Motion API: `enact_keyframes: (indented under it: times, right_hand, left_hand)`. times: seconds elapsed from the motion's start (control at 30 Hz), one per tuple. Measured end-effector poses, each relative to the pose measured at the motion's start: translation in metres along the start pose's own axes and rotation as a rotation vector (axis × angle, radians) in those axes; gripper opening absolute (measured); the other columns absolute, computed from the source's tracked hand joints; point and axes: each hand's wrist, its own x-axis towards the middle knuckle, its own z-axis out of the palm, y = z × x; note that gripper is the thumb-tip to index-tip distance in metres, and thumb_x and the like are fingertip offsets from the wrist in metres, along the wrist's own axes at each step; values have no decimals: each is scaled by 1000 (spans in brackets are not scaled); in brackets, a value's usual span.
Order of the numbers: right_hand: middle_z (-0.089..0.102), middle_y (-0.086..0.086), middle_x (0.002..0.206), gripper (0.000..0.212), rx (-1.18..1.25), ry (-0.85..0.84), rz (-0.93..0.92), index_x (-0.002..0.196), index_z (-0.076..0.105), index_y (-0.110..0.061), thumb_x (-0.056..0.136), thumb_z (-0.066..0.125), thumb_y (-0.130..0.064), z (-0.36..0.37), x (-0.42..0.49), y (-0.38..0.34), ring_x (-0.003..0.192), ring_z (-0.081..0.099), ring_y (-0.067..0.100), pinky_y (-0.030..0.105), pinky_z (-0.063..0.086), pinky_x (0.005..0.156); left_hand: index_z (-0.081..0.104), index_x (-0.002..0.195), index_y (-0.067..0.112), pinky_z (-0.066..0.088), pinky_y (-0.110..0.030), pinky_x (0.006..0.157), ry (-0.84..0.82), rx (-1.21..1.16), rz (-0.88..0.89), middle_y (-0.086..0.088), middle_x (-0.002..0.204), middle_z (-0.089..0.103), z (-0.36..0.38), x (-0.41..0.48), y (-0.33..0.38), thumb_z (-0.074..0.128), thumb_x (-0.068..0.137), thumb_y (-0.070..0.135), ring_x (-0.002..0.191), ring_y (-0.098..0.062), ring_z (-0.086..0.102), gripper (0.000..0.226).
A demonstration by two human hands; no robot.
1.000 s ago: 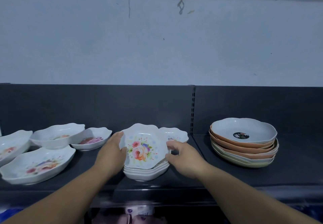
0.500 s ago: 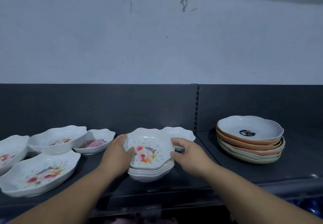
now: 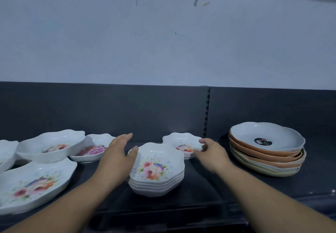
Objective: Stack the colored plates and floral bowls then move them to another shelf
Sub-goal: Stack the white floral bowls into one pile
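A stack of white scalloped bowls with floral prints stood on the dark grey shelf, fairly near its front edge, between the two hands. The left hand was spread beside the stack's left side, its fingers straight and released. The thumb was just at the rim, but whether it touched could not be told. The right hand, blurred, grasped nothing, its fingers loosely bent by the single small floral bowl behind the stack. Other floral bowls lay unstacked to the left, among them a large oval floral dish. The stack of orange, cream and pale grey plates sat well apart on the right, its layers slightly askew.

Several things could go wrong from here. A forearm reaching over the stack for the rear bowl could clip the top bowl and slide it forward. A scalloped bowl set down out of line would probably ride high and rock. The uneven plate pile could shed a plate if lifted from one side.
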Motion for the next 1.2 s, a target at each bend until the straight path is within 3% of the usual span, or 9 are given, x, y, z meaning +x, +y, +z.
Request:
enact_keyframes:
  times: [0.13, 0.23, 0.33, 0.57, 0.7, 0.9, 1.0, 1.1, 1.2]
  right_hand:
    - [47, -4, 138, 52, -90, -75, -130, 135, 54, -27, 85, 66, -25, 11, 17, 7, 124, 49, 16, 18, 34, 92]
    - [64, -8, 108, 25, -99, -145, -122, 107, 71, -29, 83, 67, -26, 22, 28, 12, 101, 60, 14, 22, 44, 77]
    - [64, -5, 85, 7, -129, -113, -112, 79, 69, -23, 82, 64, -20, 20, 36, 17, 82, 57, 15, 22, 43, 59]
    - [62, -8, 80, 10, 15, 44, -161, 75, 64, -24, 84, 61, -20, -15, 33, 15, 75, 54, 12, 13, 34, 54]
    - [65, -10, 75, 15, 138, 104, -323, 75, 68, -21, 80, 75, -34, -34, 17, -6, 75, 60, 10, 13, 38, 55]
    - [59, -13, 54, 29, 186, -144, -496, 63, 67, -21, 61, 90, -39, -35, -14, -36, 51, 49, -2, 15, 41, 53]
    - [59, -18, 52, 30, 160, -232, -521, 63, 65, -24, 59, 91, -40, -29, -21, -40, 50, 50, -5, 15, 43, 55]
    - [58, -21, 52, 31, 172, -270, -519, 67, 67, -22, 59, 91, -40, -28, -27, -40, 51, 50, -6, 15, 42, 55]
    - [58, -18, 53, 35, 187, -276, -503, 70, 68, -17, 58, 91, -40, -30, -31, -38, 52, 50, -5, 15, 43, 56]
  left_hand:
    - [41, 141, 22, 25, -25, 111, 22, 62, 18, 4, 149, 36, 8, 2, 10, 53, 94, 28, 137, -11, 33, 48]
    - [42, 140, 24, 27, -24, 109, 18, 84, -9, 5, 150, 35, 14, 4, 16, 53, 94, 29, 135, -11, 36, 48]
    - [43, 140, 23, 27, -24, 109, 25, 94, -25, 6, 149, 36, 17, 4, 20, 53, 94, 29, 135, -11, 36, 47]
    - [46, 137, 20, 27, -24, 110, 73, 97, -21, 4, 147, 39, 15, 1, 30, 53, 94, 27, 135, -11, 36, 45]
    - [46, 137, 20, 28, -26, 109, 113, 73, -23, 4, 147, 40, 9, -1, 39, 51, 95, 30, 133, -12, 38, 44]
    - [36, 143, 21, 30, -34, 107, 153, -54, -116, 3, 146, 44, -8, -5, 43, 36, 97, 48, 132, -18, 42, 53]
    - [50, 128, 23, 37, -34, 100, 100, -157, -138, 5, 124, 57, -12, -15, 44, 35, 97, 48, 116, -20, 54, 43]
    - [55, 105, 24, 33, -27, 85, 45, -156, -117, 14, 91, 54, -10, -22, 44, 34, 98, 46, 98, -14, 49, 31]
    - [53, 91, 22, 36, -27, 72, 10, -117, -112, 12, 82, 54, -7, -23, 42, 32, 98, 49, 90, -13, 48, 35]
